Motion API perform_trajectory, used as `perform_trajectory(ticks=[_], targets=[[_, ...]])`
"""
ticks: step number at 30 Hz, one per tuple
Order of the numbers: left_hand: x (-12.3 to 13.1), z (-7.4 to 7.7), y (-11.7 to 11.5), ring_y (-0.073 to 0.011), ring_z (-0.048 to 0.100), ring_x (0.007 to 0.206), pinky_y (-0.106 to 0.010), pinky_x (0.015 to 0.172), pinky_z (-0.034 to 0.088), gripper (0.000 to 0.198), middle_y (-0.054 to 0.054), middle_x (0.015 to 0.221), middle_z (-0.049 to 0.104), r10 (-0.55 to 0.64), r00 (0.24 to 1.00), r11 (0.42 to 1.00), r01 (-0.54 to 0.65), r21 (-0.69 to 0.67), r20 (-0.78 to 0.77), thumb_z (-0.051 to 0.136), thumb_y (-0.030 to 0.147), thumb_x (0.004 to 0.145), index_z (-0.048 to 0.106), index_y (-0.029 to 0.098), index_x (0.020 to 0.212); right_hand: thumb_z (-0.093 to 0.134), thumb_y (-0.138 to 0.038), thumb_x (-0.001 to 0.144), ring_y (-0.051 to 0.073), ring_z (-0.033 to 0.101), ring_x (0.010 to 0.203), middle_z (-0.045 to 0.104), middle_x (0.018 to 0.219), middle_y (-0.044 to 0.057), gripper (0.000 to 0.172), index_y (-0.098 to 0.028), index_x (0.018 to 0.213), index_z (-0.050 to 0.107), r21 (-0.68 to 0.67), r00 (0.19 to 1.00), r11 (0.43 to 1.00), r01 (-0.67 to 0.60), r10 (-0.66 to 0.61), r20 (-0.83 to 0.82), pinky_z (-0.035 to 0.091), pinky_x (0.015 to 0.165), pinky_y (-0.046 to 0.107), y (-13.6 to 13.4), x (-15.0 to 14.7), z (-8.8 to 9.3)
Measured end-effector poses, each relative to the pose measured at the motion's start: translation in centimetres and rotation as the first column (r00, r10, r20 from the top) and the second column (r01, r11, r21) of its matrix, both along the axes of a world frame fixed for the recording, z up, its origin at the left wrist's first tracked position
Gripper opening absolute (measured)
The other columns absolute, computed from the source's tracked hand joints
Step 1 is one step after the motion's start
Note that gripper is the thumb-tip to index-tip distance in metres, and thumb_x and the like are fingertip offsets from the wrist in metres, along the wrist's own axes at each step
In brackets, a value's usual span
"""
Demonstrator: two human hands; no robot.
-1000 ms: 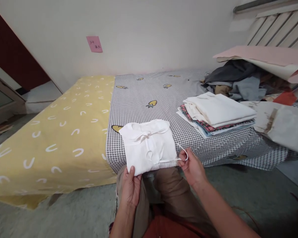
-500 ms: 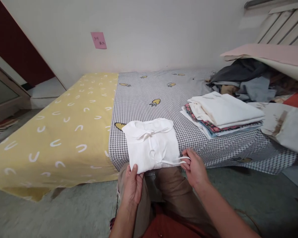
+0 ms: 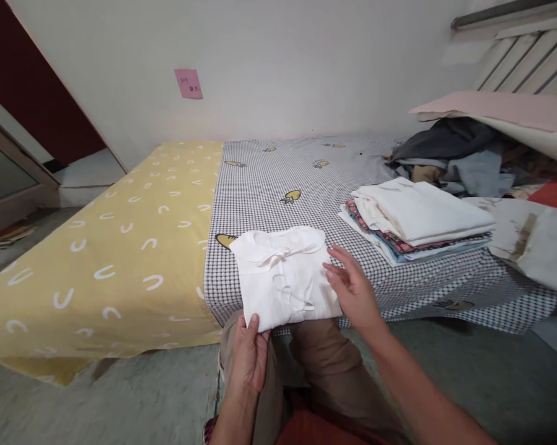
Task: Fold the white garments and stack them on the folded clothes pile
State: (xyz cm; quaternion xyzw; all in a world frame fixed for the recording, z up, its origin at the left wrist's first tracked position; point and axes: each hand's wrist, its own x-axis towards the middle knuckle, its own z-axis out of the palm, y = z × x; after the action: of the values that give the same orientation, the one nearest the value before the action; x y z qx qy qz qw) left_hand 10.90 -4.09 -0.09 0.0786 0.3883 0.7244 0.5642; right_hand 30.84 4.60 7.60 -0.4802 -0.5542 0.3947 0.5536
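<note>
A folded white garment [image 3: 264, 290] with thin white ties lies at the front edge of the bed, partly over my knees. My left hand [image 3: 251, 352] pinches its lower left corner, thumb on top and fingers underneath. At the garment's right side is my right hand [image 3: 352, 287], its fingers spread and nothing held in them. Those fingertips are at the cloth's right edge; whether they touch it I cannot tell. The ties [image 3: 301, 303] rest in loose loops on the garment's front.
To the right sits a stack of folded clothes [image 3: 426, 213], white on top. Behind it are heaped clothes [image 3: 454, 148] under a pink sheet [image 3: 496, 105]. A yellow cover [image 3: 134, 247] and a checked cover [image 3: 264, 191] span the bed. A pink note [image 3: 188, 83] is on the wall.
My right hand has let go of the tie and moved up along the garment's right edge, fingers opening. The tie now lies on the cloth. My left hand keeps its hold.
</note>
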Motion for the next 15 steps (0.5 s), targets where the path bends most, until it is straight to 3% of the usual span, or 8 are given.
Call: perform_trajectory(ticks=[1,3,5,7,9,10,12,15], targets=[[0.0,0.0,0.0,-0.0255,0.066,0.123,-0.044,0.109,0.052,0.034,-0.011,0.129,0.073,0.001,1.0,1.0,-0.001,-0.003,0.001,0.078,0.033,0.08,0.07,0.024,0.112,0.074,-0.048,0.081,0.021,0.068,0.1,0.062,0.134,0.008,0.04,-0.027,0.115,0.07,-0.1,0.992,0.995,0.018,-0.031,-0.122,0.057,0.081,0.035,-0.6,0.3,-0.3],[0.0,-0.1,0.1,-0.0255,0.066,0.123,-0.044,0.108,0.053,0.033,-0.01,0.127,0.073,0.004,1.0,1.0,-0.004,-0.011,0.0,0.078,0.033,0.08,0.07,0.024,0.111,0.077,-0.051,0.078,0.017,0.068,0.082,0.069,0.106,0.005,0.035,-0.023,0.097,0.071,-0.356,0.933,0.928,-0.112,-0.025,-0.359,0.054,0.066,0.028,-2.8,0.5,-1.5],[0.0,0.0,0.1,-0.0251,0.066,0.123,-0.043,0.109,0.053,0.031,-0.01,0.126,0.074,0.011,1.0,1.0,-0.011,-0.017,-0.013,0.078,0.032,0.081,0.071,0.025,0.11,0.079,-0.054,0.077,0.015,0.065,0.072,0.068,0.091,0.003,0.037,-0.019,0.085,0.07,-0.528,0.842,0.76,-0.379,0.046,-0.538,0.05,0.057,0.024,-6.0,-0.2,-3.3],[0.0,0.0,0.2,-0.0246,0.066,0.123,-0.042,0.109,0.052,0.03,-0.009,0.125,0.075,0.015,1.0,1.0,-0.016,-0.021,-0.027,0.077,0.032,0.081,0.071,0.025,0.111,0.08,-0.057,0.076,0.014,0.065,0.07,0.068,0.089,0.004,0.042,-0.016,0.085,0.072,-0.593,0.76,0.56,-0.579,0.107,-0.641,0.048,0.056,0.024,-9.2,-1.4,-5.4],[0.0,0.2,0.2,-0.0236,0.066,0.123,-0.04,0.108,0.053,0.032,-0.009,0.125,0.075,0.01,0.999,1.0,-0.011,-0.022,-0.03,0.076,0.031,0.082,0.071,0.026,0.114,0.082,-0.064,0.071,0.017,0.068,0.076,0.07,0.096,0.005,0.056,-0.017,0.101,0.074,-0.612,0.685,0.379,-0.694,0.088,-0.723,0.051,0.061,0.027,-11.2,-2.9,-7.6],[0.0,0.2,0.2,-0.023,0.066,0.123,-0.038,0.107,0.054,0.034,-0.008,0.127,0.074,0.007,1.0,1.0,-0.007,-0.021,-0.027,0.076,0.031,0.082,0.07,0.027,0.116,0.084,-0.066,0.067,0.019,0.07,0.081,0.071,0.102,0.006,0.065,-0.019,0.11,0.073,-0.616,0.668,0.342,-0.71,0.049,-0.743,0.053,0.065,0.03,-11.6,-3.6,-8.6],[-0.1,0.3,0.2,-0.0218,0.066,0.123,-0.034,0.104,0.056,0.037,-0.008,0.129,0.073,0.003,1.0,1.0,-0.004,-0.017,-0.017,0.076,0.03,0.083,0.069,0.028,0.119,0.087,-0.07,0.06,0.022,0.07,0.094,0.069,0.118,0.007,0.078,-0.026,0.122,0.068,-0.626,0.659,0.367,-0.688,-0.043,-0.751,0.054,0.075,0.034,-11.1,-4.8,-9.9],[-0.2,0.3,0.2,-0.0216,0.067,0.122,-0.032,0.098,0.059,0.04,-0.007,0.131,0.072,0.003,1.0,1.0,-0.003,-0.014,0.006,0.077,0.027,0.081,0.069,0.028,0.121,0.09,-0.068,0.056,0.026,0.065,0.114,0.061,0.14,0.007,0.079,-0.029,0.121,0.066,-0.594,0.62,0.509,-0.623,-0.142,-0.772,0.052,0.089,0.039,-8.4,-6.4,-10.6]])
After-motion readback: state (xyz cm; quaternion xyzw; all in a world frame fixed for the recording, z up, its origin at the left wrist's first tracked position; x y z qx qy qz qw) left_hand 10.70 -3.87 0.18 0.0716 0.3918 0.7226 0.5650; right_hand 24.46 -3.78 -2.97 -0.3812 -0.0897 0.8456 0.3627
